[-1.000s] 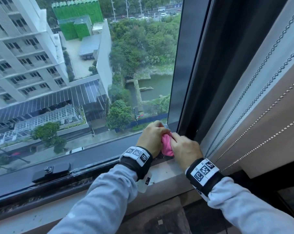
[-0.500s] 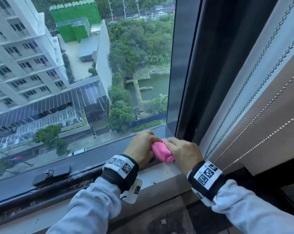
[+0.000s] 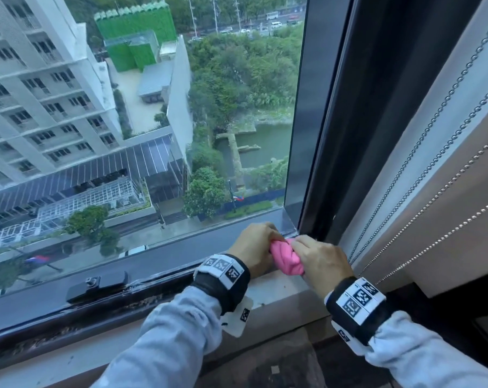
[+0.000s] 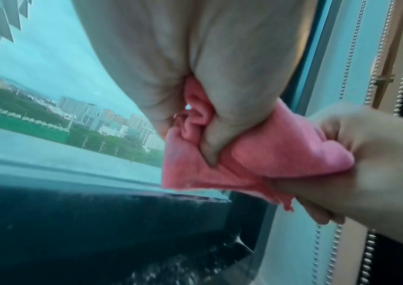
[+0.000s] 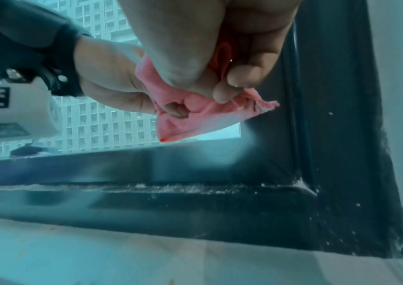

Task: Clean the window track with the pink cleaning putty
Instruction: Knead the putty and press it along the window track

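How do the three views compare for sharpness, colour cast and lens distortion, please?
Head view: sharpest, daylit, window frame lines bowed by the wide lens. Left wrist view: bluish, soft, pink putty and left hand blurred. Right wrist view: bluish, a hazy bright patch near the track.

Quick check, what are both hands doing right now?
Left hand: closed, fingers curled round the pink cleaning putty.
Right hand: closed, gripping the other end of the same putty.

No words, brand names or numbers can be read anywhere. The wristbands (image 3: 221, 266) carry only black-and-white square code markers, and a hanging tag (image 3: 244, 315) bears one more.
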